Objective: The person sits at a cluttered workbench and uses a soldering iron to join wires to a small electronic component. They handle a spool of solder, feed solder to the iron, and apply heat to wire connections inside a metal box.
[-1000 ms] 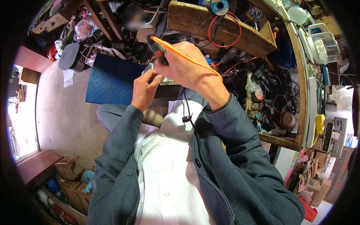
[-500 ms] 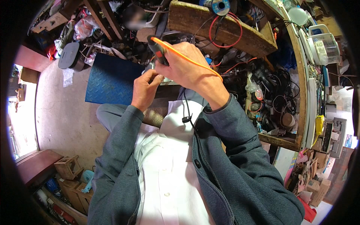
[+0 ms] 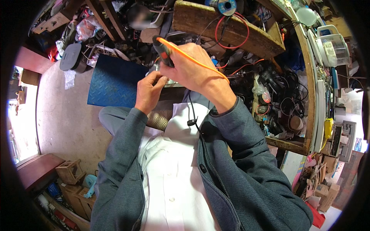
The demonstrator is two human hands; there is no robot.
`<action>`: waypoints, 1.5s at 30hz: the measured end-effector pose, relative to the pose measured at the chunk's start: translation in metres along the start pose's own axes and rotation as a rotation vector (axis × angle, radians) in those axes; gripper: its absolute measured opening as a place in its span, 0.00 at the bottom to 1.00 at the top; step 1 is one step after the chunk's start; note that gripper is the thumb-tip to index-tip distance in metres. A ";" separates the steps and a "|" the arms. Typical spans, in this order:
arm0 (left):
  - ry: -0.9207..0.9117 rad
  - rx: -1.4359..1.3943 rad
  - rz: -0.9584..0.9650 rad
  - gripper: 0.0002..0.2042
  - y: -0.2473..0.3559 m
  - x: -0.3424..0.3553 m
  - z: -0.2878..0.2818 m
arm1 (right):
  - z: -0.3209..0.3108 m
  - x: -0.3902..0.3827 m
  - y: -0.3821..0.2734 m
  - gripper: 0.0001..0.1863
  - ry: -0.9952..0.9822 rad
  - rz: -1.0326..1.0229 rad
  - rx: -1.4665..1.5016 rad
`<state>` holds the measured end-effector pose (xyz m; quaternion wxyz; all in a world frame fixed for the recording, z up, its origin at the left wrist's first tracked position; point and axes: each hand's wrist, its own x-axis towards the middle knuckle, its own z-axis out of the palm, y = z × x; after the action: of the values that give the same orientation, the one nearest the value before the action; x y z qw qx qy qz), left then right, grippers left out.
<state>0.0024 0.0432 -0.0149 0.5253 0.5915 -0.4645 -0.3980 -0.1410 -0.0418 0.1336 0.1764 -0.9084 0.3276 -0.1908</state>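
Observation:
My right hand (image 3: 190, 66) is wrapped round the black and red handle of a soldering iron (image 3: 163, 53). Its orange cord (image 3: 194, 58) loops from the handle's top end over the back of this hand to the wrist. The iron's tip is hidden behind my fingers. Close beside it on the left, my left hand (image 3: 148, 91) is closed in a pinch, thumb and forefinger together near a small pale piece (image 3: 169, 81). What those fingers hold is too small and covered to make out. Both hands are above my lap, at the near edge of the cluttered bench.
A blue tread-patterned panel (image 3: 111, 82) lies left of my hands. Ahead stands a wooden box (image 3: 227, 29) with a spool of wire (image 3: 226, 6) on it and a red wire loop (image 3: 246, 32) hanging down. Tangled black cables (image 3: 275, 82) fill a wooden-edged tray at right.
My right hand and the soldering iron have shifted very slightly. My left hand keeps its pinch in the same place.

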 end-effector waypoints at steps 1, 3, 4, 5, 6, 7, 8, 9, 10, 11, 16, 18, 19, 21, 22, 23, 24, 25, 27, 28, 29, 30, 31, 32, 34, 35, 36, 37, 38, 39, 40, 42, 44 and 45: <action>0.000 -0.004 0.004 0.08 0.000 0.000 0.000 | 0.000 0.000 0.000 0.14 0.002 0.001 -0.007; 0.001 0.003 0.002 0.08 0.000 0.000 0.000 | 0.000 0.000 0.000 0.13 -0.001 0.001 -0.008; -0.001 0.013 -0.004 0.08 0.000 0.000 0.000 | 0.000 0.000 0.000 0.13 -0.006 0.003 -0.005; -0.003 0.023 -0.009 0.08 -0.001 0.000 0.000 | 0.001 0.000 0.001 0.14 -0.011 0.006 -0.002; -0.003 0.008 -0.019 0.08 -0.001 0.000 0.000 | 0.001 -0.001 0.002 0.14 -0.012 0.006 -0.001; -0.001 -0.005 -0.029 0.09 0.000 0.000 0.001 | 0.002 -0.001 0.002 0.14 -0.012 0.004 0.001; 0.001 -0.018 -0.038 0.09 0.000 0.000 0.001 | 0.002 -0.002 0.003 0.14 -0.012 0.003 0.003; -0.006 -0.023 -0.027 0.09 -0.001 0.000 0.001 | 0.001 -0.002 0.003 0.14 0.000 0.007 0.009; -0.012 -0.028 -0.018 0.09 -0.002 0.000 0.001 | 0.000 -0.002 0.003 0.14 0.011 0.011 0.016; -0.018 -0.032 -0.008 0.09 -0.002 0.001 0.000 | -0.002 -0.002 0.003 0.14 0.023 0.016 0.022; -0.050 0.049 -0.015 0.09 0.007 -0.001 -0.001 | -0.010 -0.005 0.002 0.15 0.053 0.036 0.039; -0.064 0.081 -0.010 0.09 0.011 -0.002 -0.002 | -0.010 -0.007 0.003 0.15 0.057 0.033 0.046; -0.071 0.106 0.000 0.09 0.015 -0.002 -0.003 | -0.010 -0.008 0.004 0.15 0.048 0.035 0.041; -0.078 0.134 0.023 0.09 0.016 -0.002 -0.002 | -0.010 -0.009 0.004 0.15 0.050 0.036 0.041; -0.078 0.139 0.036 0.09 0.016 -0.001 -0.001 | -0.010 -0.010 0.003 0.14 0.060 0.036 0.046; -0.078 0.145 0.049 0.09 0.015 -0.001 -0.001 | -0.010 -0.010 0.003 0.14 0.070 0.035 0.050; -0.079 0.117 0.028 0.09 0.014 -0.001 -0.001 | -0.010 -0.010 0.003 0.14 0.073 0.030 0.047; -0.078 0.089 0.007 0.09 0.012 -0.001 -0.001 | -0.009 -0.010 0.004 0.14 0.076 0.025 0.044; -0.067 0.094 0.020 0.08 0.010 -0.001 0.001 | -0.006 -0.010 0.007 0.13 0.088 0.010 0.041; -0.060 0.126 0.055 0.08 0.009 -0.001 0.004 | -0.004 -0.010 0.009 0.13 0.097 0.002 0.040; -0.052 0.158 0.090 0.08 0.009 -0.001 0.006 | -0.004 -0.009 0.010 0.13 0.107 -0.005 0.039; -0.050 0.178 0.101 0.08 0.010 0.000 0.006 | -0.005 -0.009 0.010 0.13 0.101 0.000 0.033; -0.046 0.198 0.110 0.08 0.010 0.000 0.007 | -0.006 -0.009 0.008 0.13 0.093 0.005 0.027; -0.043 0.217 0.120 0.07 0.010 -0.001 0.007 | -0.007 -0.010 0.007 0.13 0.085 0.010 0.022; -0.030 0.200 0.117 0.07 0.011 -0.001 0.007 | -0.007 -0.010 0.007 0.13 0.091 0.004 0.029; -0.024 0.192 0.117 0.07 0.012 -0.001 0.007 | -0.008 -0.010 0.007 0.14 0.095 0.000 0.032; -0.023 0.187 0.112 0.07 0.012 -0.001 0.007 | -0.007 -0.010 0.008 0.14 0.091 0.002 0.036; -0.021 0.181 0.107 0.07 0.011 -0.001 0.007 | -0.006 -0.010 0.009 0.14 0.087 0.003 0.039; -0.020 0.175 0.102 0.07 0.011 -0.002 0.007 | -0.006 -0.010 0.010 0.14 0.082 0.003 0.043; -0.020 0.179 0.108 0.07 0.011 -0.001 0.007 | -0.005 -0.010 0.010 0.14 0.078 0.008 0.040; -0.022 0.184 0.114 0.07 0.011 -0.001 0.008 | -0.005 -0.010 0.011 0.14 0.074 0.013 0.038; -0.017 0.179 0.114 0.07 0.011 -0.001 0.009 | -0.004 -0.010 0.012 0.14 0.078 0.010 0.030; -0.005 0.161 0.101 0.07 0.013 -0.002 0.009 | -0.003 -0.011 0.014 0.14 0.095 -0.005 0.018; -0.009 0.166 0.103 0.07 0.012 -0.002 0.009 | -0.003 -0.011 0.013 0.14 0.089 0.000 0.017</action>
<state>-0.0081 0.0424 -0.0042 0.4922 0.6066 -0.5281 -0.3329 -0.1571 -0.0450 0.1282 0.1695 -0.8974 0.3335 -0.2339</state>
